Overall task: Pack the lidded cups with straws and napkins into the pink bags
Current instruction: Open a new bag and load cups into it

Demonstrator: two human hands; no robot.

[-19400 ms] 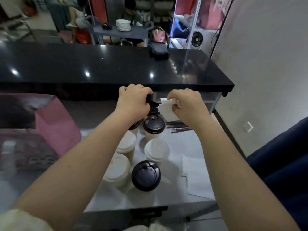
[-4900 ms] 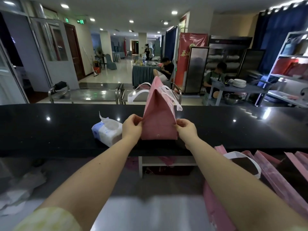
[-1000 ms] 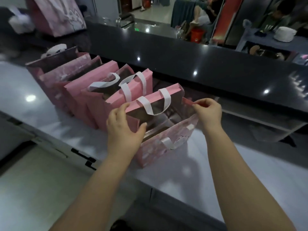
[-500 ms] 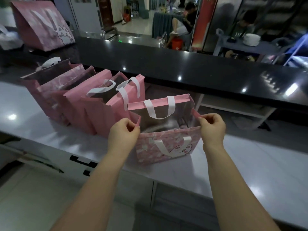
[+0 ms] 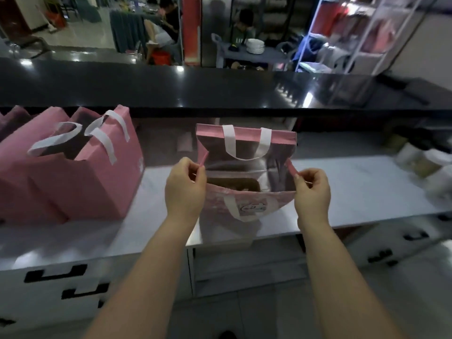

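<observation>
A pink bag with white handles and a silver lining stands open on the white counter, its near side hanging over the front edge. My left hand pinches the bag's left side fold. My right hand pinches its right side fold. A brown cardboard piece lies inside the bag. At the far right, blurred pale cups stand on the counter.
A row of several more pink bags stands open to the left, a gap apart from the held one. A raised black bar top runs behind the counter. People sit at tables beyond it. Drawers sit below the counter.
Both hands have carried the open bag to the right, away from the row of bags. The view has swung right with it, and the cups have come into sight.
</observation>
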